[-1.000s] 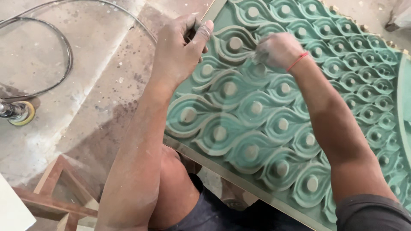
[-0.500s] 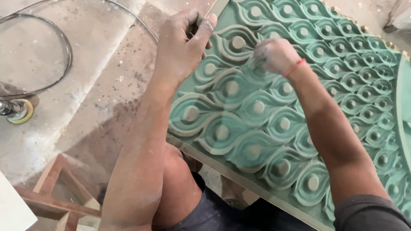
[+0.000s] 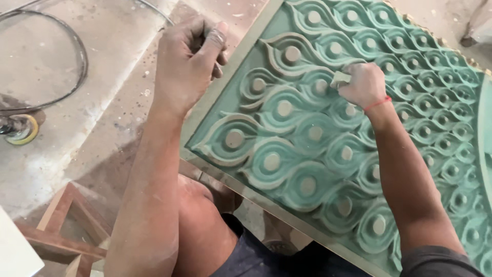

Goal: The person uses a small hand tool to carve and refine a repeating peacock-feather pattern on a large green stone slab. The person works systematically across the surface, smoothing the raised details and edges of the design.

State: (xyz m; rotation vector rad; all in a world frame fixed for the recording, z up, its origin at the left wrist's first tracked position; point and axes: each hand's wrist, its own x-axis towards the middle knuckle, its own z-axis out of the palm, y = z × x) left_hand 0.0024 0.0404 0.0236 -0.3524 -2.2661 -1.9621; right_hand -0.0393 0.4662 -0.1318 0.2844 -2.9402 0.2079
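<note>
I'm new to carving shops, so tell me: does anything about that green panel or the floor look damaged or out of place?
Nothing looks broken. The green carved panel shows pale rubbed ridges near the right hand, and a sander lies on the dusty floor.

My left hand (image 3: 187,64) hangs just off the left edge of the carved green panel (image 3: 328,143), over open dusty floor (image 3: 102,92) where I have room to swing outward. Farther left a looping cable (image 3: 77,56) and a yellow sanding disc (image 3: 23,129) block that way. Below, near the panel's lower left corner, my knee (image 3: 197,205) and a wooden frame (image 3: 66,225) crowd the gap. My right hand (image 3: 361,84) sits mid-panel, among raised ridges on every side.
</note>
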